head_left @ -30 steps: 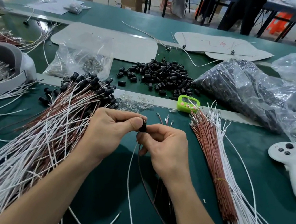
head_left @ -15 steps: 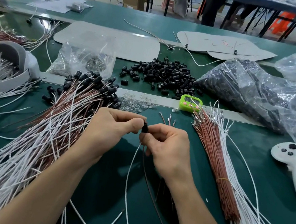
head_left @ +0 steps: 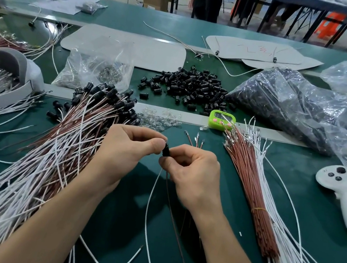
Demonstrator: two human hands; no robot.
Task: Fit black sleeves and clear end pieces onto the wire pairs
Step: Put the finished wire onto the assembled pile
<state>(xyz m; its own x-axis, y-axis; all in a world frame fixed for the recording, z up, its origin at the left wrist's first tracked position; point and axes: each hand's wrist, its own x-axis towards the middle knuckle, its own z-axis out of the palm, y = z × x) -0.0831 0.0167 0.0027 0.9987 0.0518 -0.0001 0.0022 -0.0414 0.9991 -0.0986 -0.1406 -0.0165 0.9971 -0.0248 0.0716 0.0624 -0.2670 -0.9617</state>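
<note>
**Black sleeve (head_left: 166, 149): still seating**

Wire pair (head_left: 149, 197) trails toward you. Your left hand (head_left: 125, 146) and right hand (head_left: 193, 170) both pinch the sleeve between them, barely shifted in the last second; fit likely unfinished. Beyond, clear end pieces (head_left: 158, 120) lie waiting.

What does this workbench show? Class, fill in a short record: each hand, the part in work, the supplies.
Left hand: pinches the black sleeve
Right hand: pinches the wire pair just under it
Wire pair: one white, one brown, trailing toward the person
Loose sleeves: pile at far middle
Clear end pieces: heap left of the green timer
Sleeved wires: big pile at left
Bare wires: tied bundle at right
</note>
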